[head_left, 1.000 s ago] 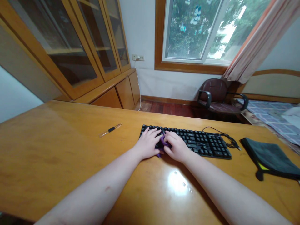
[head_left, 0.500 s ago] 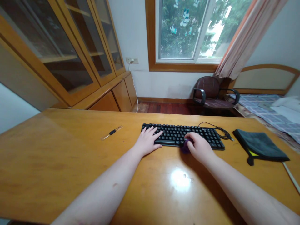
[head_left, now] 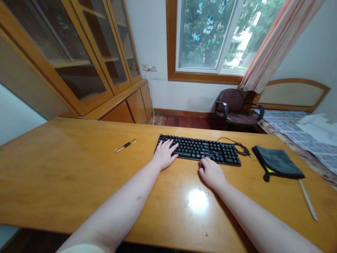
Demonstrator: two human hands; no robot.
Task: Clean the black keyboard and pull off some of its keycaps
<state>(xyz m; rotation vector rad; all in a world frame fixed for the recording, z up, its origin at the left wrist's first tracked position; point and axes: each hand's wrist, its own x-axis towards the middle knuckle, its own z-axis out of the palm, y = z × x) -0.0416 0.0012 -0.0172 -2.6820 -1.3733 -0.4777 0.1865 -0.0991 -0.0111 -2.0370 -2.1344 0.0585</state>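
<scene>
A black keyboard (head_left: 195, 148) lies across the wooden desk, its coiled cable (head_left: 243, 151) at the right end. Spread flat on the keyboard's left end, my left hand (head_left: 165, 154) has its fingers apart and holds nothing. My right hand (head_left: 212, 173) is closed and low at the keyboard's front edge, below the arrow keys. A bit of a dark purple lump (head_left: 201, 166) shows at its fingertips; most of it is hidden by the hand, and its kind is unclear.
To the left lies a thin clear stick with a black grip (head_left: 126, 144). A dark grey cloth pouch (head_left: 279, 162) sits right of the cable, with a pale strip (head_left: 308, 200) beside it. Beyond the desk (head_left: 79, 175) stand a chair (head_left: 231, 105) and a glass-fronted cabinet (head_left: 113, 91).
My right hand has come off the keys toward me, down to the front edge, with the purple lump. My left hand stays on the left end. The view has shifted slightly.
</scene>
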